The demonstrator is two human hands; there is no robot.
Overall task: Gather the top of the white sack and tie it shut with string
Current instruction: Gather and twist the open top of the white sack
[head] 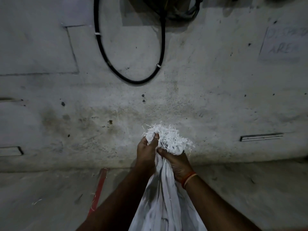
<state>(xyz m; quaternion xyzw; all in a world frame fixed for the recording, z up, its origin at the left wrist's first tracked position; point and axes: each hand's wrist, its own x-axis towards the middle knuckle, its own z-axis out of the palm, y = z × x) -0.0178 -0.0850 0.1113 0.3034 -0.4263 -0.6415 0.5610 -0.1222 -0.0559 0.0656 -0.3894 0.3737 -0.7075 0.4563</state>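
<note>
The white sack [165, 202] rises from the bottom edge, its cloth drawn into folds toward a bunched neck. Above the neck the frayed top edge [170, 139] fans out in loose white threads. My left hand [146, 150] grips the left side of the bunched top, thumb pressed into the frayed cloth. My right hand [176, 162] is wrapped around the neck just below the fringe; an orange band sits on its wrist. No string shows in the frame.
A stained grey wall fills the view, with a black cable loop [130, 75] hanging at the top middle and a paper sign [283, 44] at the upper right. A red strip [98, 189] runs on the floor at the lower left.
</note>
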